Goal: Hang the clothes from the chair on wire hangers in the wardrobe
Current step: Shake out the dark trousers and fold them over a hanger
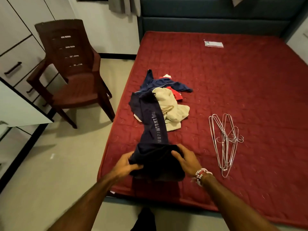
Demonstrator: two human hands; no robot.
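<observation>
The left hand (128, 164) and right hand (186, 160) are both gripping the bunched end of one navy garment (153, 129) near the front edge of the mattress (241, 80). One clothes pile (170, 104) is lying just behind; several tangled wire hangers (225, 140), count unclear, are lying well right, open quilt between.

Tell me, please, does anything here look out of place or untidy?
Yes. The clothes lie in a crumpled heap on the red mattress, not on the chair. The wire hangers lie tangled together beside them. A small clear packet lies alone near the headboard. Nothing looks damaged or spilled.
</observation>
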